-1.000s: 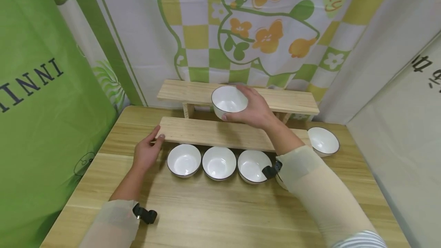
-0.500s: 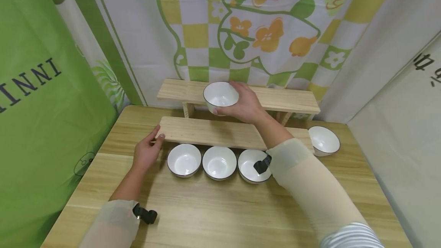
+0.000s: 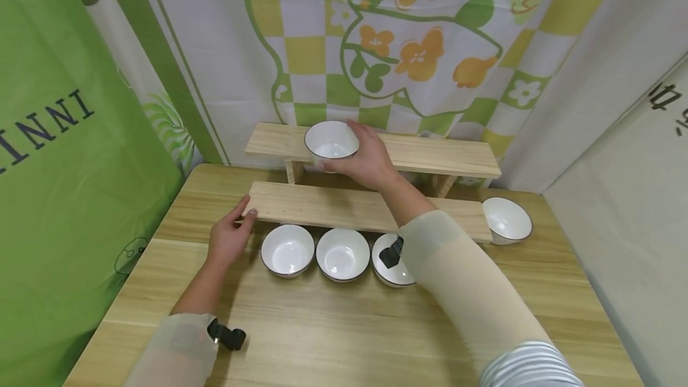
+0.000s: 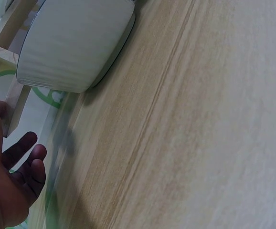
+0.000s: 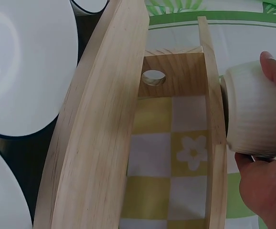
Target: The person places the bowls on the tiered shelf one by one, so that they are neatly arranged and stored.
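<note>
My right hand (image 3: 367,159) holds a white bowl (image 3: 331,140) with a dark rim, thumb on its near side and fingers on its right. The bowl is upright at the upper board (image 3: 441,155) of a two-level wooden rack; in the right wrist view the bowl's base (image 5: 228,109) is close to that board, and I cannot tell if it bears weight there. My left hand (image 3: 230,237) pinches the left end of the lower board (image 3: 322,205); in the left wrist view its other fingers (image 4: 21,148) hang loosely curled.
Similar white bowls stand before the lower board: a left one (image 3: 287,249), a middle one (image 3: 343,254) and a right one (image 3: 389,267) partly behind my right sleeve. Another bowl (image 3: 507,220) stands past the rack's right end. A patterned curtain (image 3: 306,58) hangs behind.
My right hand has carried the bowl leftward and slightly back along the upper board. The left hand has stayed at the lower board's end. The right forearm now covers more of the front-right bowl.
</note>
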`<state>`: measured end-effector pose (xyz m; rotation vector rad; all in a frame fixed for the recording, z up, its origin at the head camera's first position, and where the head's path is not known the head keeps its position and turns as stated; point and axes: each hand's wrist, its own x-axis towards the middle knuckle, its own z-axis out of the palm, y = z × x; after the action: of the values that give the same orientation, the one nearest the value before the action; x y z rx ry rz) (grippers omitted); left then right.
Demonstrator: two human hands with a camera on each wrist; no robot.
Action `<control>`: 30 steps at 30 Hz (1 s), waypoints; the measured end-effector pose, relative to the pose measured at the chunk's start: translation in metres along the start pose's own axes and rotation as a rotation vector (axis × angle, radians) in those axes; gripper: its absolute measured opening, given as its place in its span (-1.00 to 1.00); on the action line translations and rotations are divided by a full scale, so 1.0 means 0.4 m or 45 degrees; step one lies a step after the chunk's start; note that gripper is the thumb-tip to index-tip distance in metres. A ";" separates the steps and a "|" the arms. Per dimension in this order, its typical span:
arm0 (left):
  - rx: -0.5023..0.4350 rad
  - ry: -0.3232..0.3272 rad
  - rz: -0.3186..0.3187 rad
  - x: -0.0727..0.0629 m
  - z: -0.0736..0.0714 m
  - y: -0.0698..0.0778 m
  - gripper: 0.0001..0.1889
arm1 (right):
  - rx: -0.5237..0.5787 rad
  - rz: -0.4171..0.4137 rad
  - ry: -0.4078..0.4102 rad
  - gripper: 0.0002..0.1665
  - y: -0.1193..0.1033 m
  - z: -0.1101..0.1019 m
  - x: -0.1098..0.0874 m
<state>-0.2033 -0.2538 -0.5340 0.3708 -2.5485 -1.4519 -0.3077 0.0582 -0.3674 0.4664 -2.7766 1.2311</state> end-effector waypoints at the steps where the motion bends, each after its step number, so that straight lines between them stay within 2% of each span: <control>1: -0.001 0.001 0.002 0.000 0.000 -0.001 -0.43 | 0.006 0.006 -0.002 0.36 -0.003 0.004 0.003; 20: 0.006 0.032 0.034 -0.002 0.001 0.000 -0.42 | 0.190 0.082 0.062 0.53 -0.036 0.081 0.061; 24: 0.006 0.024 0.050 -0.004 -0.001 0.000 -0.42 | 0.184 0.091 0.058 0.55 -0.048 0.093 0.071; 30: -0.003 0.015 0.028 -0.003 0.000 -0.002 -0.41 | 0.152 0.139 0.042 0.58 -0.061 0.102 0.080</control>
<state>-0.2021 -0.2538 -0.5347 0.3491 -2.5332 -1.4412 -0.3285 0.0049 -0.3717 0.3025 -2.7448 1.4199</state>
